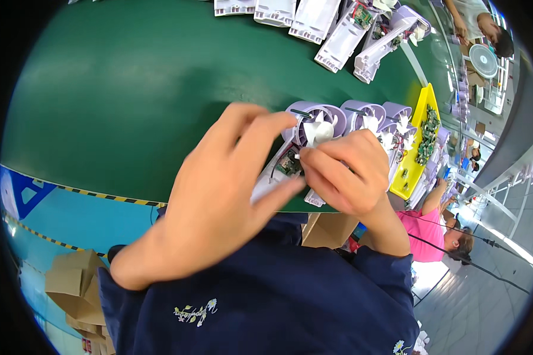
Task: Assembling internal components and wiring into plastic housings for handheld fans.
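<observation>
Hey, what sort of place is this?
Probably a factory assembly line: unfinished fan units lie in rows on a green worktable, with a yellow tray of circuit boards nearby.

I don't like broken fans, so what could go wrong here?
The right fingers are close to the little circuit board, so they might bump it. The left fingers are near the white blades, which could get bent. Neighbouring purple housings sit close, so they might knock together.
</observation>
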`<control>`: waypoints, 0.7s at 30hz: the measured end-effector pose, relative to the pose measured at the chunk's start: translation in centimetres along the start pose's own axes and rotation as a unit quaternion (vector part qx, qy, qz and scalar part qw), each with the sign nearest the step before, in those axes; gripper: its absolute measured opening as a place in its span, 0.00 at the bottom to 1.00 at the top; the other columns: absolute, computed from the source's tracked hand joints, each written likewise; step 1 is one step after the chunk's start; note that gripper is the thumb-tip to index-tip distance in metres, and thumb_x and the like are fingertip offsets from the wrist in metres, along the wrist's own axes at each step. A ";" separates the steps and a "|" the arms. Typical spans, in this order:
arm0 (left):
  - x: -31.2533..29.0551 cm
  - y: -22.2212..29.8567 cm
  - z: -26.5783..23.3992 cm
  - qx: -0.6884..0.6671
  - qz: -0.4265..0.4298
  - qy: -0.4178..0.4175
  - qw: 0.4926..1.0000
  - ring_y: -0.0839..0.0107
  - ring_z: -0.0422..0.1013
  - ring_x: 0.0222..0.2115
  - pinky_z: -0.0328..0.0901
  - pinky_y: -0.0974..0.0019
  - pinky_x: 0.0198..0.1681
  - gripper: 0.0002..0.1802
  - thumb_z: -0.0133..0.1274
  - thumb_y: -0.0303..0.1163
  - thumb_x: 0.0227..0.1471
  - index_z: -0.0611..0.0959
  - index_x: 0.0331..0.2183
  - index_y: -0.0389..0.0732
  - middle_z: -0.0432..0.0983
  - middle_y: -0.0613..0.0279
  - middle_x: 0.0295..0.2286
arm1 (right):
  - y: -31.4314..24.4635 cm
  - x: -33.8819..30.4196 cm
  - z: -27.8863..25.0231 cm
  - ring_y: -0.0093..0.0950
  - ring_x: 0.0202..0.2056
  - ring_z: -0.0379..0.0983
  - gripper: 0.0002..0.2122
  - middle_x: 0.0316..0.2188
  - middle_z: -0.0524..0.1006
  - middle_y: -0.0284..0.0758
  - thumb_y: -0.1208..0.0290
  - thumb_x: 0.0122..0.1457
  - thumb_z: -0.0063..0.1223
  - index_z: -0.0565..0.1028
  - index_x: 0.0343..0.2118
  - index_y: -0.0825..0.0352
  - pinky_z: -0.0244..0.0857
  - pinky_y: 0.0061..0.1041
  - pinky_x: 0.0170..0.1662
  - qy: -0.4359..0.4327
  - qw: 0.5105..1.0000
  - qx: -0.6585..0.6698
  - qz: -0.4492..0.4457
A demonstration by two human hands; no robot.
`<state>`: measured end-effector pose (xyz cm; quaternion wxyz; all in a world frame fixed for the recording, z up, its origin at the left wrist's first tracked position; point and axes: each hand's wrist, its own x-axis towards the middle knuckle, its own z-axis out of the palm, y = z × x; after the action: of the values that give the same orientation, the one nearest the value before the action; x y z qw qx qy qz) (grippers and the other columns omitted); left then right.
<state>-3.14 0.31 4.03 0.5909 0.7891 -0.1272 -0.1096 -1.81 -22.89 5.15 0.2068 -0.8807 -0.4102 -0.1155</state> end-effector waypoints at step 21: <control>1.9 -3.7 -3.6 0.194 0.156 -0.066 0.966 0.59 0.72 0.43 0.59 0.56 0.52 0.30 0.67 0.26 0.37 0.83 0.48 0.42 0.79 0.61 0.40 | -0.2 7.2 -1.2 0.33 0.27 0.71 0.10 0.25 0.74 0.33 0.82 0.44 0.65 0.79 0.30 0.66 0.66 0.29 0.30 -0.216 0.975 -0.041 0.032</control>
<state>0.04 3.93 1.43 0.4263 0.8500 -0.3066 -0.0408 2.64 -18.45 8.94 0.0809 -0.9051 -0.4121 0.0669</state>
